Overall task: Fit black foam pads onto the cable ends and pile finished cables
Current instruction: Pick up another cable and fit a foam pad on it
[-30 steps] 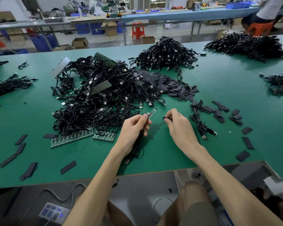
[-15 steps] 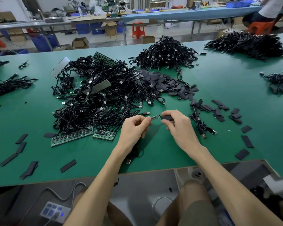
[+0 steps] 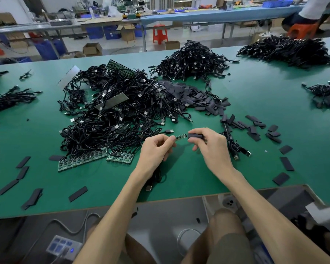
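The left hand (image 3: pixel 156 149) pinches a cable (image 3: pixel 157 176) at its end, thumb and forefinger closed just behind the small green board (image 3: pixel 180 137) there; the board juts out bare toward the right, which I judge leaves it free to take a cover; the rest of the cable hangs below the wrist onto the table (image 3: pixel 255 103). The right hand (image 3: pixel 211 147) clamps a pad (image 3: pixel 195 135) between thumb and curled fingers, its open mouth level with the board and facing its tip; whether the two touch, I cannot tell; lining them up end to end suits a straight push-on.

The pad is matt black, soft-looking, and rounded into a short sleeve in the grip; the loose pads (image 3: pixel 286 162) on the table lie flat as thin dark rectangles; a heap of them (image 3: pixel 198 98) sits within reach beyond the right hand. The board is a narrow, stiff green strip with pale specks; the cable is thin, glossy and limp. A tangle (image 3: pixel 118 115) of such cables with metal plugs lies ahead of the left hand; green board panels (image 3: pixel 82 161) with toothed edges show at its near side. A tidier mound (image 3: pixel 192 61) farther back may be the finished pile; a single cable (image 3: pixel 234 147) lies just beside the right hand.
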